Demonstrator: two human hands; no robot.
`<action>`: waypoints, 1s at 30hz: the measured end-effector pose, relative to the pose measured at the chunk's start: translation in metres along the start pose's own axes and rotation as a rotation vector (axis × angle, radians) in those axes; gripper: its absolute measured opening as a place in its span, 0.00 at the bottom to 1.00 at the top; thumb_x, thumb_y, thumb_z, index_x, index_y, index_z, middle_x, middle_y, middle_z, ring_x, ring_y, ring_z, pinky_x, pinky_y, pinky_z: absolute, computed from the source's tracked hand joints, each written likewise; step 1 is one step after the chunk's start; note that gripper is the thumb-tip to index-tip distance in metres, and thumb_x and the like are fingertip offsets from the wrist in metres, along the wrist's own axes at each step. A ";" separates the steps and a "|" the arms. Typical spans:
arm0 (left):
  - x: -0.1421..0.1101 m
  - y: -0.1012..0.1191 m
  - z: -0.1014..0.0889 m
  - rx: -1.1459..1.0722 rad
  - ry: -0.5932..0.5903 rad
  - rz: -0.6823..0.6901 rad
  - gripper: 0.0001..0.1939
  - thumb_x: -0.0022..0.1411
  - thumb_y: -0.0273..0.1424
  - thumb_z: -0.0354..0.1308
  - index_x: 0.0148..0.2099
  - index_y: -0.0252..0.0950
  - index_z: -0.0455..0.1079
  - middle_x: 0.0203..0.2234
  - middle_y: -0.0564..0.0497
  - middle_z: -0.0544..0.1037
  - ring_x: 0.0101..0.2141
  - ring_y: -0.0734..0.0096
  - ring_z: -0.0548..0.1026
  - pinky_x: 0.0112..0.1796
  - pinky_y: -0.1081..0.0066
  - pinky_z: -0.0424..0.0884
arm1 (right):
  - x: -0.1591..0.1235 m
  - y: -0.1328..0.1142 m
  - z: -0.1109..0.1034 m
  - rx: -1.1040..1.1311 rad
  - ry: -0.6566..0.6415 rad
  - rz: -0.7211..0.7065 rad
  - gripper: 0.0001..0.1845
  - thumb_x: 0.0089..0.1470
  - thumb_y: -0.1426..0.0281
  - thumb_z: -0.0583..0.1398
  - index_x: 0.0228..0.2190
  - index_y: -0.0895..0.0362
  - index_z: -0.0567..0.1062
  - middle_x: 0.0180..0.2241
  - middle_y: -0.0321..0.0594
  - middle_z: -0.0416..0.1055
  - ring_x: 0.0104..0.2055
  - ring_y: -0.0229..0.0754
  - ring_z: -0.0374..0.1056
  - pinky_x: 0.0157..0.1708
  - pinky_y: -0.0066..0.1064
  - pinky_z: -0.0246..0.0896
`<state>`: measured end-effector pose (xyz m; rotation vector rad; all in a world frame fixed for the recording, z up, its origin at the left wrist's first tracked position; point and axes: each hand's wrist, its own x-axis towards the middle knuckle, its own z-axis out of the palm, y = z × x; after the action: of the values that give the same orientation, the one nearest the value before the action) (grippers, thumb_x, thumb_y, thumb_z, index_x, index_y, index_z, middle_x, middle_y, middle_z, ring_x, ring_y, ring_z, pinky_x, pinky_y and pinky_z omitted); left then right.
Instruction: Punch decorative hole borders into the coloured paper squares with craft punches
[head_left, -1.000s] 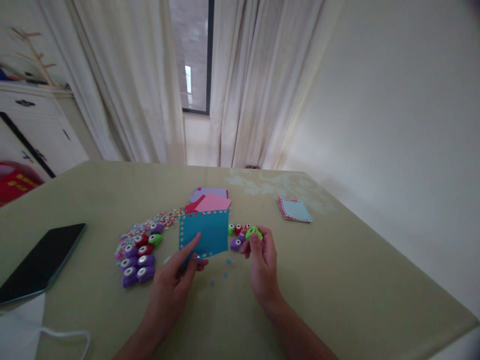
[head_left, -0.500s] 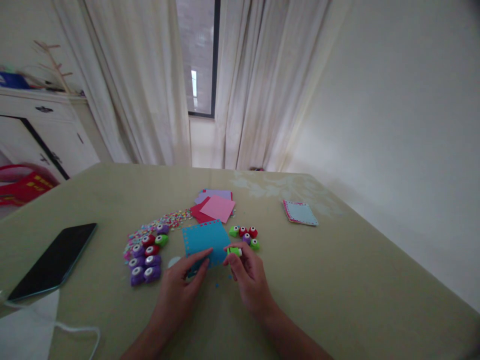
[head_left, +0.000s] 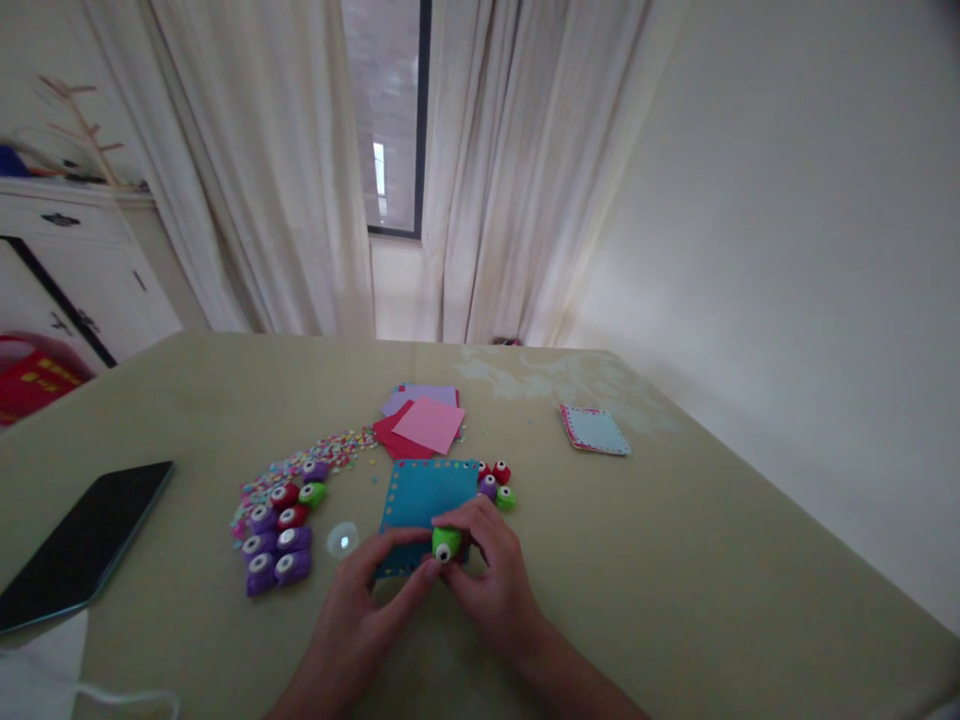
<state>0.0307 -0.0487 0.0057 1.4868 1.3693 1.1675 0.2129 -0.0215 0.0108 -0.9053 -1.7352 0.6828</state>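
Observation:
A blue square of paper (head_left: 431,490) with small holes punched along its edges is tilted up between my hands. My left hand (head_left: 367,600) pinches it by the lower left, thumb in front and fingers along the sheet. My right hand (head_left: 491,575) grips a green paper punch (head_left: 446,543) with an eye-like button, at the paper's near edge. My left thumb tip is close to this punch; whether it touches is unclear. Just beyond my right hand stand several small red, purple and green punches (head_left: 501,485), partly hidden by the paper.
Left of my hands stand several purple, red and green punches (head_left: 285,530), bordered by scattered confetti (head_left: 322,452). A clear round disc (head_left: 343,540) lies nearby. Farther back are pink, red and lilac papers (head_left: 427,425); right, a punched stack (head_left: 596,430). A black tablet (head_left: 86,540) lies far left.
My right hand has brought the green punch left and down to the paper's near edge, its eye side now toward me. The blue paper has been lowered and turned in my left hand.

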 end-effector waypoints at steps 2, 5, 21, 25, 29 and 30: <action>0.001 0.000 0.001 -0.031 -0.025 -0.007 0.16 0.61 0.46 0.69 0.48 0.44 0.83 0.45 0.45 0.87 0.47 0.50 0.84 0.50 0.60 0.78 | 0.000 0.000 0.000 0.004 -0.034 -0.007 0.17 0.55 0.76 0.69 0.46 0.49 0.82 0.39 0.40 0.76 0.42 0.46 0.73 0.43 0.35 0.69; -0.001 -0.003 0.001 -0.068 -0.027 -0.016 0.19 0.63 0.46 0.68 0.51 0.42 0.81 0.48 0.45 0.86 0.49 0.51 0.83 0.53 0.60 0.77 | -0.003 -0.002 0.001 0.031 -0.097 0.034 0.24 0.54 0.76 0.68 0.52 0.47 0.82 0.42 0.41 0.75 0.42 0.45 0.73 0.42 0.34 0.71; 0.005 -0.014 -0.006 0.041 0.079 0.031 0.23 0.65 0.53 0.61 0.47 0.41 0.84 0.44 0.44 0.88 0.47 0.47 0.85 0.48 0.56 0.81 | -0.001 0.000 0.007 0.463 -0.086 0.500 0.29 0.48 0.52 0.76 0.48 0.51 0.84 0.38 0.40 0.77 0.36 0.42 0.70 0.37 0.33 0.67; 0.018 -0.016 -0.013 0.104 0.257 -0.034 0.32 0.60 0.51 0.66 0.62 0.41 0.76 0.53 0.43 0.85 0.47 0.48 0.85 0.45 0.57 0.82 | 0.002 -0.002 0.005 0.617 -0.080 0.618 0.33 0.44 0.52 0.78 0.49 0.52 0.82 0.31 0.35 0.72 0.30 0.37 0.66 0.30 0.29 0.62; 0.026 -0.018 -0.018 0.066 0.277 -0.100 0.52 0.56 0.48 0.69 0.76 0.37 0.56 0.57 0.40 0.82 0.43 0.53 0.86 0.39 0.63 0.83 | 0.002 -0.004 0.005 0.661 -0.052 0.660 0.33 0.42 0.54 0.79 0.47 0.52 0.80 0.31 0.33 0.71 0.30 0.35 0.64 0.29 0.26 0.59; 0.026 -0.017 -0.019 0.095 0.252 -0.104 0.48 0.56 0.48 0.69 0.73 0.36 0.61 0.53 0.42 0.84 0.41 0.53 0.86 0.38 0.64 0.82 | 0.002 -0.005 0.005 0.669 -0.038 0.660 0.32 0.42 0.54 0.80 0.46 0.52 0.80 0.32 0.34 0.71 0.31 0.35 0.64 0.30 0.26 0.59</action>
<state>0.0072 -0.0218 -0.0028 1.3487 1.6721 1.2704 0.2067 -0.0228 0.0141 -0.9666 -1.0787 1.6002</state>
